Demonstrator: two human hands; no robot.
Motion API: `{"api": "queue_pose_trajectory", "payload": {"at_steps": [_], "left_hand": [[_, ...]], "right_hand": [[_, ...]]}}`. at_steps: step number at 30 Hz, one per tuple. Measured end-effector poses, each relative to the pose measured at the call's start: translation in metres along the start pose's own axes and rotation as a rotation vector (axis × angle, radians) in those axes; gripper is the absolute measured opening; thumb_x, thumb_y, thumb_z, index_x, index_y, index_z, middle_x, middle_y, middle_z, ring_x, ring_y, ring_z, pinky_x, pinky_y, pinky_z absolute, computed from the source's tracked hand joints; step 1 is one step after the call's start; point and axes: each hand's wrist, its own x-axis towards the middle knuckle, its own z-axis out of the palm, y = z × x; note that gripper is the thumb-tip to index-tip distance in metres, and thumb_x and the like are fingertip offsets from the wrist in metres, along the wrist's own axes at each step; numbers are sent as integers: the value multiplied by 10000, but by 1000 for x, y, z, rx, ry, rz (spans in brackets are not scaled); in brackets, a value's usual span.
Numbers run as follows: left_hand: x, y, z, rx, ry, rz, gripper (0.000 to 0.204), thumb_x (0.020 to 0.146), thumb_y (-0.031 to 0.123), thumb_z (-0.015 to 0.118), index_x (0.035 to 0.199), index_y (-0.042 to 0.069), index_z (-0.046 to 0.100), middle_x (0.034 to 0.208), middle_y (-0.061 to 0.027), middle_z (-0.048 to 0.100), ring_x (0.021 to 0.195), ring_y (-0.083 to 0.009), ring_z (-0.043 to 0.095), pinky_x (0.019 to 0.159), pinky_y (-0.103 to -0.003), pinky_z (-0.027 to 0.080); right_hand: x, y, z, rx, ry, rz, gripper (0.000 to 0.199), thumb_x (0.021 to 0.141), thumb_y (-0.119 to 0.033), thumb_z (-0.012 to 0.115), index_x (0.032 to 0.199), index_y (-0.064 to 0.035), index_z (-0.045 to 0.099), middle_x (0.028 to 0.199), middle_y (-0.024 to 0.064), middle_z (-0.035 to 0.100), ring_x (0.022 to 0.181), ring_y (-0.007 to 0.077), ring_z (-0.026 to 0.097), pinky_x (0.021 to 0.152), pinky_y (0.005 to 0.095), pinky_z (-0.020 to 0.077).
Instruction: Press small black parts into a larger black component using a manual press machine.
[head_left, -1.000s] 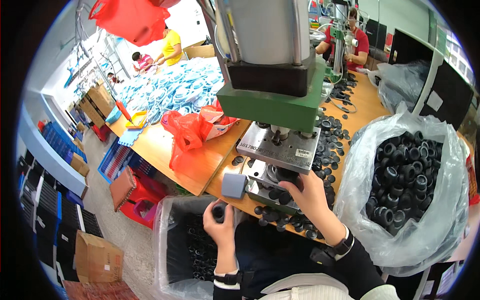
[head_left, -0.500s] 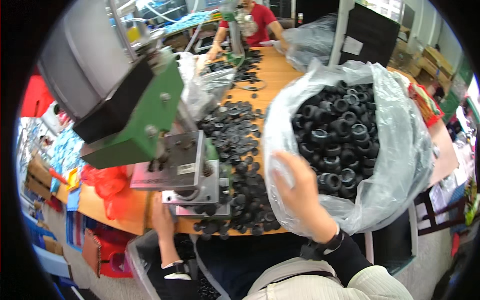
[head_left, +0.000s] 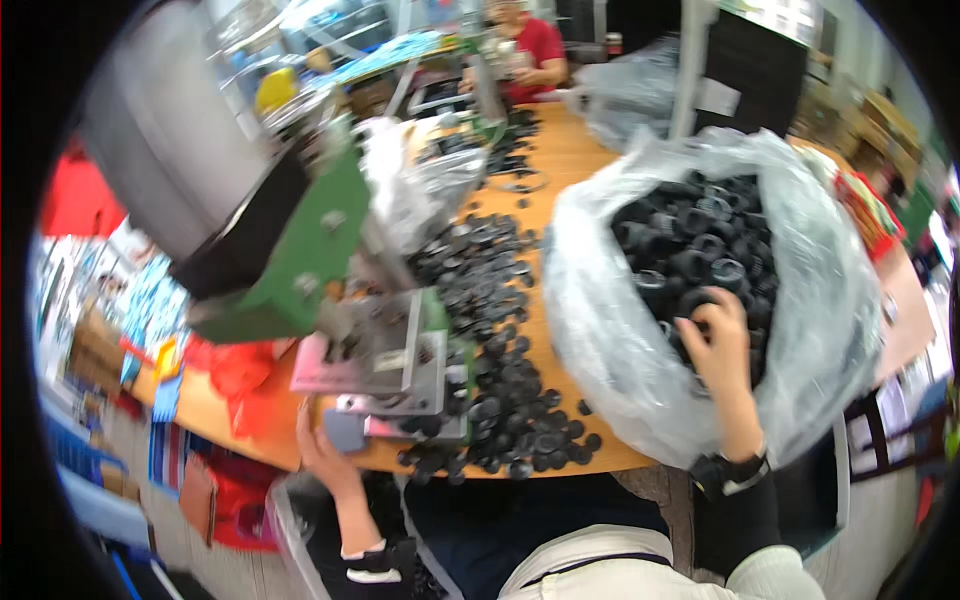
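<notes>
At the front left of the table, my left hand (head_left: 328,462) lies by the base of a green bench press (head_left: 325,235), its fingers stretched and apart. A grey block (head_left: 345,430) is right beside those fingers; whether they touch it I cannot tell. My right hand (head_left: 728,352) reaches into a big clear plastic bag (head_left: 590,290) of black ring-shaped parts (head_left: 715,235). Its thumb and fingers curl around one black ring-shaped part (head_left: 698,302). The press's metal plates (head_left: 380,355) stand just above my left hand.
Loose black discs (head_left: 480,270) are strewn along the table (head_left: 575,150), reaching its front edge. A red plastic bag (head_left: 235,370) lies left of the press. Across the table sits a person in a red top (head_left: 540,45). Another clear bag (head_left: 425,185) lies behind the press.
My right hand has moved from the bag's near left rim into the bag, onto the black parts. My left hand stays by the press base. The person opposite has drawn their arms in.
</notes>
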Motion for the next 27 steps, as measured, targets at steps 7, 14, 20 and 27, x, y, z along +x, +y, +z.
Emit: {"api": "queue_pose_trajectory", "payload": {"at_steps": [7, 14, 20, 27], "left_hand": [[19, -32, 21, 216, -393, 97, 293, 885, 75, 496, 1157, 15, 585, 1248, -157, 569, 1193, -330, 504, 1004, -414, 371], [2, -62, 25, 510, -509, 162, 304, 929, 190, 485, 1187, 64, 584, 1297, -74, 549, 1262, -292, 447, 1062, -446, 284], [-1, -55, 28, 532, -506, 189, 320, 934, 187, 475, 1218, 65, 559, 1327, -74, 525, 1266, -300, 439, 1062, -448, 282], [2, -27, 16, 283, -466, 48, 368, 916, 159, 480, 1252, 12, 522, 1308, -142, 530, 1251, -302, 456, 1062, -433, 281]], "right_hand": [[-7, -11, -31, 279, -26, 76, 190, 795, -3, 640, 937, 6, 513, 1166, 127, 557, 992, 165, 529, 871, 266, 413], [-19, -61, -21, 757, -260, 92, 388, 876, -190, 498, 1193, 34, 492, 1172, 147, 525, 864, 152, 586, 688, 254, 466], [-47, -92, 27, 1156, -524, 285, 707, 611, -119, 857, 1206, 30, 504, 1102, 88, 570, 1011, 170, 581, 871, 291, 468], [-53, -118, 34, 1104, -680, 229, 607, 656, 31, 792, 1193, 23, 508, 1154, 117, 589, 1089, 183, 570, 946, 310, 449]]}}
